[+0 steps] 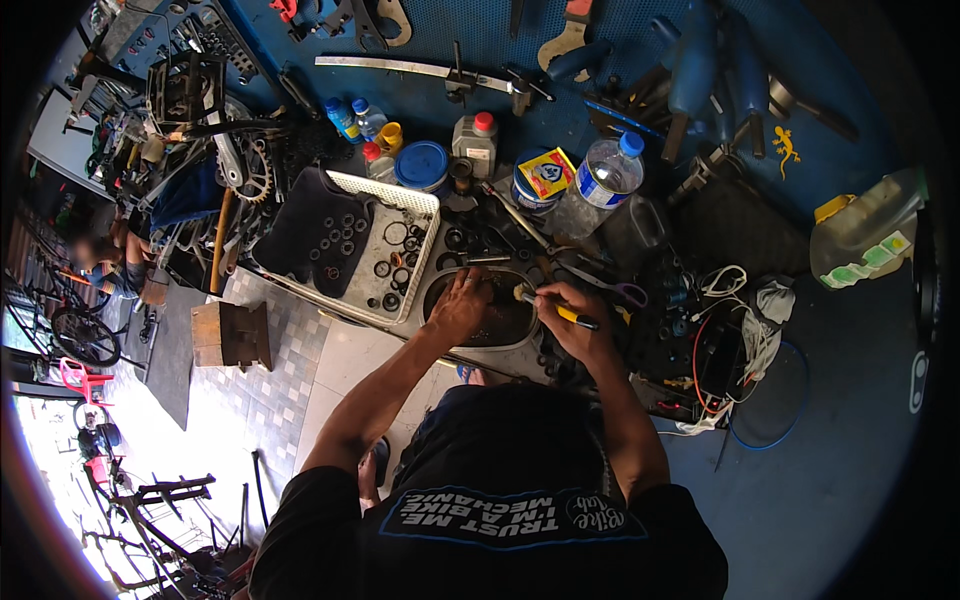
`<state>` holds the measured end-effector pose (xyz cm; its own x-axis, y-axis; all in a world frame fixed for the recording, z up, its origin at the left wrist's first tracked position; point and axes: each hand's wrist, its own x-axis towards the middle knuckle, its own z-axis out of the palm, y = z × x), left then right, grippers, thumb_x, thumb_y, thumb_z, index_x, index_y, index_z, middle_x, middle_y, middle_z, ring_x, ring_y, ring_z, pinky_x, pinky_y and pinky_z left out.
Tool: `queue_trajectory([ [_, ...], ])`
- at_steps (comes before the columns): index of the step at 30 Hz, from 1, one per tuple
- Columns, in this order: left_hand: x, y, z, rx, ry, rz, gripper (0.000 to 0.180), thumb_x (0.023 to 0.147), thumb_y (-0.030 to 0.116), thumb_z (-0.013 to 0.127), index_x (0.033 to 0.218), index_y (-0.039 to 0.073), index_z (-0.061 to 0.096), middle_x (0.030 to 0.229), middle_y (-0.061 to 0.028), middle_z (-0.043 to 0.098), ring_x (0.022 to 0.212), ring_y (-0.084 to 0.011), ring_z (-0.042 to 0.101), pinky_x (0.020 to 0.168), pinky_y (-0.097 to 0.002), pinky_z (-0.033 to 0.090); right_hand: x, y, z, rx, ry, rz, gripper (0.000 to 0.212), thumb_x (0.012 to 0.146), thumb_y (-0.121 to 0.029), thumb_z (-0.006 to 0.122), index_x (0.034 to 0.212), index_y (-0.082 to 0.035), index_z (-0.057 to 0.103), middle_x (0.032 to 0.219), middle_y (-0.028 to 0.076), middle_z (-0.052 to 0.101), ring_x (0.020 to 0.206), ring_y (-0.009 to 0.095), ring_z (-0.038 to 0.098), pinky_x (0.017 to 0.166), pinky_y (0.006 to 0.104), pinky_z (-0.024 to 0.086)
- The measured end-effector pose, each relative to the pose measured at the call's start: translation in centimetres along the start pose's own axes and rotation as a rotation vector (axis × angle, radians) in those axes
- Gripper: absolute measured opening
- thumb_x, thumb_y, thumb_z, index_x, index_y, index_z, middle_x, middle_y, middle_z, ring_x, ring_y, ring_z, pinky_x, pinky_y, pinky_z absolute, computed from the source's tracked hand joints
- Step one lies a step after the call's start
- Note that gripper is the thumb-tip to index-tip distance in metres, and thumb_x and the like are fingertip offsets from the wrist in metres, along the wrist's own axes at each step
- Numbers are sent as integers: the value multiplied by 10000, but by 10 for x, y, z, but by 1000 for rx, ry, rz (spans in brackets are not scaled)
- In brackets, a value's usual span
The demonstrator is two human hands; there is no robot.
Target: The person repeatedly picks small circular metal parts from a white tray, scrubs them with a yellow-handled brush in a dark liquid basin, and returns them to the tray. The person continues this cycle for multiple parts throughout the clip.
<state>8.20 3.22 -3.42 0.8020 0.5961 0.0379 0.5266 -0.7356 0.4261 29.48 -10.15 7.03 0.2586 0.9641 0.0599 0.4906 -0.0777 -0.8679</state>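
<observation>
A white-rimmed basin (pixel 490 347) with dark, dirty liquid sits on the bench in front of me. My left hand (pixel 462 305) reaches over its left side, fingers bent down; whatever they hold is hidden. From the right, my right hand (pixel 580 322) grips a brush (pixel 574 317) with a yellow and black handle. The brush's pale bristles point left over the basin, close to my left fingers. Left of the basin, a cream plastic tray (pixel 420 215) holds a dark cloth (pixel 305 225) and several rings and bearings.
Behind the basin stand a clear bottle with a blue cap (pixel 612 175), a blue-lidded tub (pixel 421 165) and a grey bottle with a red cap (pixel 475 145). Purple-handled scissors (pixel 615 288) lie to the right, near tangled cables (pixel 725 285). Tools hang on a blue pegboard (pixel 450 30). Someone sits far left.
</observation>
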Motion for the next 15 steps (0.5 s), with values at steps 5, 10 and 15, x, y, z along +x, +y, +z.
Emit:
queue_trajectory([
  [5, 1, 0, 3, -10, 10, 22, 388, 936, 314, 808, 1187, 38, 700, 1440, -194, 544, 1347, -459, 545, 1125, -564, 483, -2, 4, 2, -34, 13, -4, 256, 1000, -271, 784, 1127, -52, 743, 893, 109, 790, 825, 223, 801, 713, 336, 586],
  [10, 3, 4, 3, -37, 64, 52, 318, 907, 301, 844, 1060, 47, 730, 1366, -173, 571, 1284, -460, 552, 1078, -552, 499, -2, -1, 2, -43, 16, -2, 249, 995, -277, 785, 1109, -59, 750, 888, 112, 790, 822, 244, 805, 711, 349, 589],
  [15, 2, 5, 2, -17, 104, 74, 292, 895, 274, 860, 1036, 55, 728, 1348, -184, 573, 1251, -464, 566, 1071, -563, 499, -3, 5, 1, -52, -8, -10, 252, 1035, -253, 756, 1163, -37, 755, 885, 72, 786, 796, 133, 761, 693, 294, 562],
])
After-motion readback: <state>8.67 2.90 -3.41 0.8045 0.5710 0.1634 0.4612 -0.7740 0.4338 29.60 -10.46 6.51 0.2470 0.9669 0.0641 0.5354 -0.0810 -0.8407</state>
